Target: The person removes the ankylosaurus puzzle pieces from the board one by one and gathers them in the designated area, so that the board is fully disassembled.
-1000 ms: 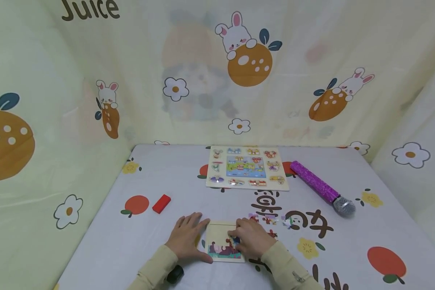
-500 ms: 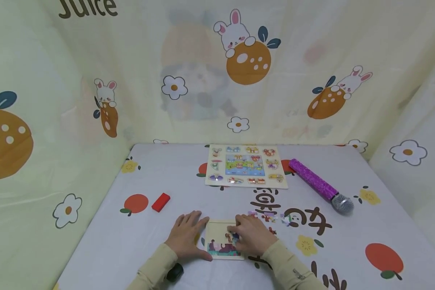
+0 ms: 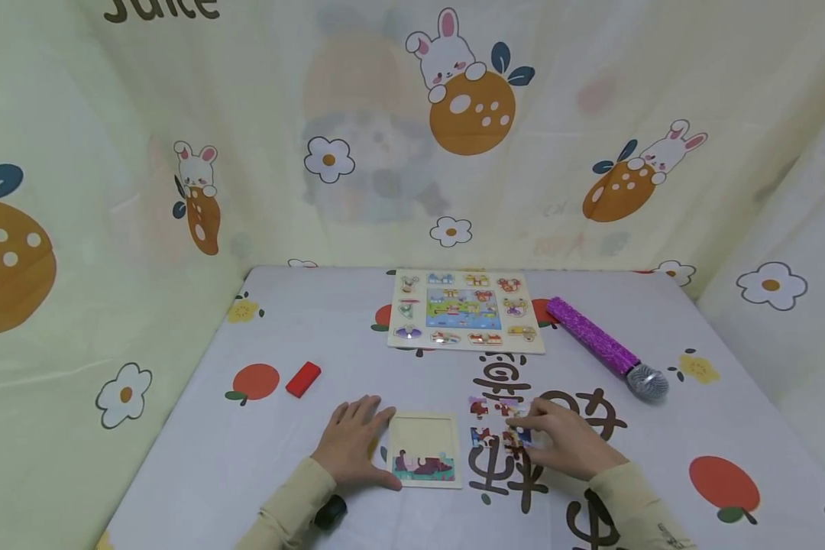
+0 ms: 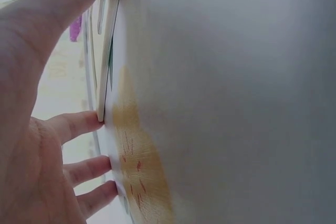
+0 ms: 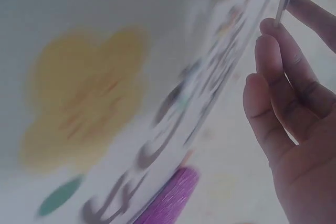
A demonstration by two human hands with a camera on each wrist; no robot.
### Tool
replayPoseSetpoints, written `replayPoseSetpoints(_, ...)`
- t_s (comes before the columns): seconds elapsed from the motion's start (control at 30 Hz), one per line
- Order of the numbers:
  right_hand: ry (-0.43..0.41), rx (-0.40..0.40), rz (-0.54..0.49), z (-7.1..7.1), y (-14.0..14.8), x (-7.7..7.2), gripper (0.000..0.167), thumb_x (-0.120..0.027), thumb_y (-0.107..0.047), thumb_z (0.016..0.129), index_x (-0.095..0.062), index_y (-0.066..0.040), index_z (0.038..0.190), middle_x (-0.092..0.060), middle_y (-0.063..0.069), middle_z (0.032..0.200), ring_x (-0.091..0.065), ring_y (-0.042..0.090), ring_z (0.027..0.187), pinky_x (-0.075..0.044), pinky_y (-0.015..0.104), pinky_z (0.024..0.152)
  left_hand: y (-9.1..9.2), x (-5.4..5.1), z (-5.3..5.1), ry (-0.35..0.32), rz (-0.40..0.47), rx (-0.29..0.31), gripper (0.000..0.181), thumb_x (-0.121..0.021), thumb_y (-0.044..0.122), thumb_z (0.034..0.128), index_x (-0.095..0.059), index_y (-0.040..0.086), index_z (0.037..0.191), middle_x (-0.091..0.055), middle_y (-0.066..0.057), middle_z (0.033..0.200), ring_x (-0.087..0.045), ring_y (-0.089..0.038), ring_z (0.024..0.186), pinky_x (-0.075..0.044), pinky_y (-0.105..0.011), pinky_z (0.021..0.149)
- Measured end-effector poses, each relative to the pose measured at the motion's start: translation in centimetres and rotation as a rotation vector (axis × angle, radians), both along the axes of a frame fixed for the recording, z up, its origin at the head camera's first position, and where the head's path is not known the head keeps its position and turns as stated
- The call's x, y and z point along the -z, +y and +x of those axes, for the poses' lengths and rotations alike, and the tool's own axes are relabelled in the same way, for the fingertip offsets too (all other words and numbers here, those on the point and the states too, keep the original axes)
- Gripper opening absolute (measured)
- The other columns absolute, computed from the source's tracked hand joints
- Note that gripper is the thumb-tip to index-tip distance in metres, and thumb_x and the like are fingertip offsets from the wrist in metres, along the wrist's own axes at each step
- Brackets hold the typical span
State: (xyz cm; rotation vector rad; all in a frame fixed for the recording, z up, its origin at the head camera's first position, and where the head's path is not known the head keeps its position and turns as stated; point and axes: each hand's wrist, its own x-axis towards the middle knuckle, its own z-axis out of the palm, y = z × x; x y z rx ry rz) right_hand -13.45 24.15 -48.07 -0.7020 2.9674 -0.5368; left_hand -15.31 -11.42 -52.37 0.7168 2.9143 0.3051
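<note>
A small wooden puzzle tray (image 3: 422, 429) lies flat on the table, with picture pieces (image 3: 423, 468) along its lower part and bare wood above. Spread along its left side, my left hand (image 3: 354, 447) touches the tray edge (image 4: 107, 61) with thumb and index finger, as the left wrist view also shows. To the right of the tray, my right hand (image 3: 571, 441) pinches a thin puzzle piece (image 5: 284, 3) between thumb and fingers. It hovers at several loose jigsaw pieces (image 3: 480, 436), partly hiding them.
Farther back lies a larger wooden puzzle board (image 3: 464, 312) with pictures around its border. A purple glitter microphone (image 3: 605, 345) is at the right. On the left lies a red block (image 3: 303, 380); a black object (image 3: 330, 512) sits by my left wrist.
My right hand has moved off the tray to the right, taking a puzzle piece with it to the loose pieces. The left hand keeps its place at the tray; the head view tilts slightly.
</note>
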Motion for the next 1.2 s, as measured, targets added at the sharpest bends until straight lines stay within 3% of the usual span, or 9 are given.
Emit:
replayPoseSetpoints(0.23,-0.121,0.13,-0.009,0.9,2.7,0.4,0.045,-0.079,-0.014,0.068,-0.073,-0.017,0.113,-0.053,-0.006,0.092,-0.043,0.01,0.074,-0.04,0.021,0.059,0.1,-0.2,0.1,-0.006,0.007,-0.001,0.113,-0.07,0.081,0.0537,-0.041,0.022,0.145,-0.033,-0.009,0.151,-0.032,-0.031,0.137,-0.022,-0.056,0.114)
replayPoseSetpoints(0.4,-0.149,0.143,0.016,1.1,3.6,0.7,0.042,-0.08,-0.014,0.07,-0.073,-0.018,0.111,-0.054,-0.007,0.092,-0.044,0.012,0.078,-0.042,0.024,0.065,0.1,-0.3,0.1,-0.007,0.005,-0.001,0.113,-0.07,0.081,0.0539,-0.041,0.022,0.146,-0.033,-0.009,0.151,-0.031,-0.031,0.137,-0.022,-0.056,0.114)
replayPoseSetpoints(0.6,-0.125,0.131,0.052,1.1,4.3,1.1,0.041,-0.08,-0.015,0.071,-0.073,-0.016,0.111,-0.049,-0.008,0.085,-0.042,0.011,0.075,-0.038,0.022,0.062,0.0,-0.2,0.1,0.001,-0.002,-0.003,0.113,-0.069,0.082,0.0535,-0.042,0.022,0.145,-0.034,-0.009,0.151,-0.032,-0.031,0.137,-0.023,-0.056,0.113)
replayPoseSetpoints(0.8,-0.184,0.185,0.074,1.1,4.4,1.4,0.041,-0.081,-0.016,0.071,-0.074,-0.016,0.111,-0.049,-0.005,0.084,-0.042,0.013,0.075,-0.037,0.024,0.062,0.0,-0.5,0.2,0.0,-0.006,-0.001,0.113,-0.069,0.082,0.0534,-0.042,0.022,0.145,-0.034,-0.009,0.151,-0.032,-0.031,0.137,-0.023,-0.056,0.113)
replayPoseSetpoints(1.03,-0.108,0.119,0.053,0.8,4.8,1.4,0.038,-0.08,-0.015,0.072,-0.074,-0.015,0.11,-0.05,-0.008,0.084,-0.041,0.009,0.071,-0.038,0.021,0.06,0.0,-0.4,0.1,-0.003,-0.003,-0.002,0.113,-0.07,0.082,0.0532,-0.042,0.022,0.145,-0.034,-0.009,0.15,-0.032,-0.031,0.137,-0.023,-0.057,0.113)
replayPoseSetpoints(1.2,-0.111,0.094,0.063,0.6,4.7,1.3,0.038,-0.079,-0.015,0.072,-0.074,-0.015,0.109,-0.051,-0.007,0.084,-0.041,0.009,0.072,-0.039,0.021,0.06,0.1,-0.4,0.1,-0.008,-0.007,-0.006,0.113,-0.07,0.081,0.0532,-0.042,0.022,0.145,-0.034,-0.009,0.151,-0.032,-0.031,0.137,-0.023,-0.056,0.113)
